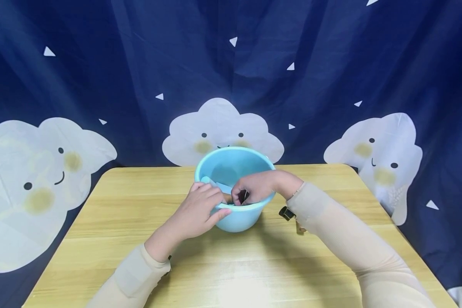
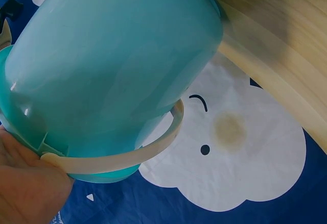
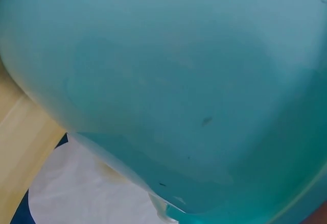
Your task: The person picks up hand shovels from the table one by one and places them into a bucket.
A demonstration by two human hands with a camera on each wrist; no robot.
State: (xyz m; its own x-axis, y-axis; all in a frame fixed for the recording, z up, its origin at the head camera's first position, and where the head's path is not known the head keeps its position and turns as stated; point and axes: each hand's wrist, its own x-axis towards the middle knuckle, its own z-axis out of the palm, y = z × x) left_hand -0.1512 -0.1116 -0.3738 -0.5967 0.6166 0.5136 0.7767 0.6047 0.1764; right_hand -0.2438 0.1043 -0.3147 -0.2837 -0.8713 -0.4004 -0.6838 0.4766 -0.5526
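A light-blue plastic bucket [image 1: 236, 220] stands upright on the table, its cream handle [image 2: 117, 162] hanging along one side in the left wrist view. My left hand [image 1: 200, 209] grips the near-left rim, with the fingers over the edge and the thumb on the outside. Over the right part of the rim, my right hand [image 1: 256, 187] reaches into the bucket with bent fingers. Something dark shows between its thumb and fingers, too small to identify. A pale-blue piece [image 1: 224, 188] lies inside; the bucket's bottom is hidden. Only the bucket's wall [image 3: 168, 81] fills the right wrist view.
The bucket stands on a light wooden table [image 1: 138, 192] with rounded far corners. Directly behind hangs a dark-blue curtain [image 1: 138, 51] printed with white clouds and triangles. A black wrist device [image 1: 286, 213] sticks out below the right sleeve.
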